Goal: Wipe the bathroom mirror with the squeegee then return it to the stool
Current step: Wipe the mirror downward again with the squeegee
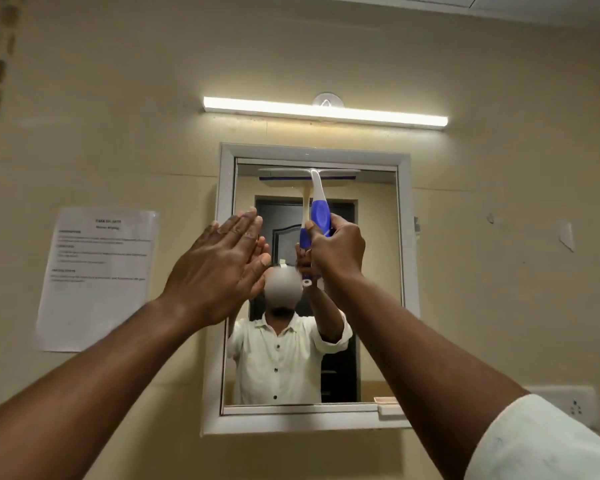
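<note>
Gripping the blue-and-white squeegee [317, 206] by its handle, your right hand [336, 251] has its fingers clamped around it, the blade lying flat against the top edge of the mirror [378, 306]. Your left hand [219, 268] is raised beside it, fingers straight and together, at the mirror's left frame. A printed sheet [97, 278] hangs on the wall to the left.

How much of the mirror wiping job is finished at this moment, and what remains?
Done: the squeegee is picked up, gripped by the right hand. In hand: its blade sits at the mirror's top edge, as if starting a stroke; the left hand is flat near the glass. Left: wiping downward, then returning it to the stool, which is not in view.
</note>
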Demonstrator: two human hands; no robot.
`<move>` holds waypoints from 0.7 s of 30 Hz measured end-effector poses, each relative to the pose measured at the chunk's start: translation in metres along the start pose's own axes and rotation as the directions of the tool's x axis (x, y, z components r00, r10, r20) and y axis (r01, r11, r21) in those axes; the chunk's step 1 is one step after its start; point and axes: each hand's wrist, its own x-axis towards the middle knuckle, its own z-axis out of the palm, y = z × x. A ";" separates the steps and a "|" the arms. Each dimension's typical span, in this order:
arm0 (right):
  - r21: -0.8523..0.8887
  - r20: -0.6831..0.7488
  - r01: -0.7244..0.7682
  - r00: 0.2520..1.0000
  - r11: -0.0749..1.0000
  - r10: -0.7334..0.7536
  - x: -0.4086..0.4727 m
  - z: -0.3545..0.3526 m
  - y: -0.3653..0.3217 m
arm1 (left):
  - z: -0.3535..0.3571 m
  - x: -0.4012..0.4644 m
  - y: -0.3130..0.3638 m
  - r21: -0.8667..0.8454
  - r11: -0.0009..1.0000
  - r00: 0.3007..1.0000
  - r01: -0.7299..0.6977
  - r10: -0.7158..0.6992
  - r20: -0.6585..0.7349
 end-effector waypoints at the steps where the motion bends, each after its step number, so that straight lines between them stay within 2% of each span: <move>1: 0.003 -0.001 -0.002 1.000 1.000 0.002 0.001 0.003 0.000 | 0.002 -0.002 -0.001 0.006 1.000 1.000 -0.001 0.001 0.004; 15: 0.028 -0.007 -0.006 1.000 1.000 0.006 0.009 0.022 0.001 | 0.015 -0.002 -0.020 -0.009 1.000 1.000 0.005 -0.005 0.009; 21: 0.076 0.042 -0.034 0.999 0.997 0.031 0.003 0.023 0.000 | 0.021 -0.010 -0.019 -0.031 0.999 0.999 0.013 -0.011 0.044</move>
